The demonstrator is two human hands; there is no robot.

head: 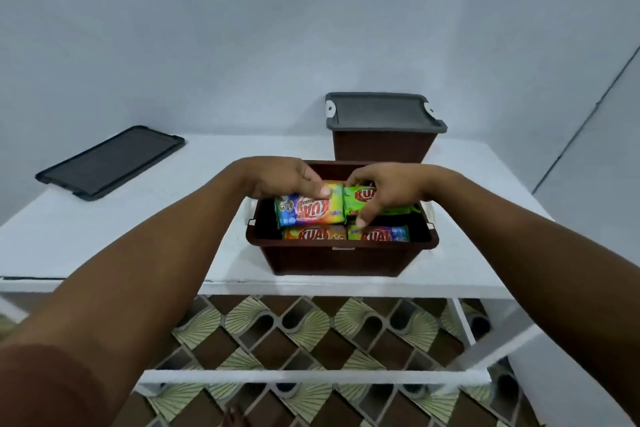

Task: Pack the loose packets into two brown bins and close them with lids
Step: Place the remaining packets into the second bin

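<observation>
Packets (315, 234) sit in the front brown bin (339, 255) on the white table (138, 229). My L hand (287, 177) pinches the rainbow packet (308, 213); R hand (391, 191) grips the green packet (354, 205) beside it. 2nd bin (381, 147) just behind has its lid on; spare lid (110, 161) lies far left.

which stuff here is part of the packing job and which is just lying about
Job: packets, open bin, loose lid, closed bin, left hand and right hand, each gripping packets.
Not the job: table, floor tiles; no stray items show.
</observation>
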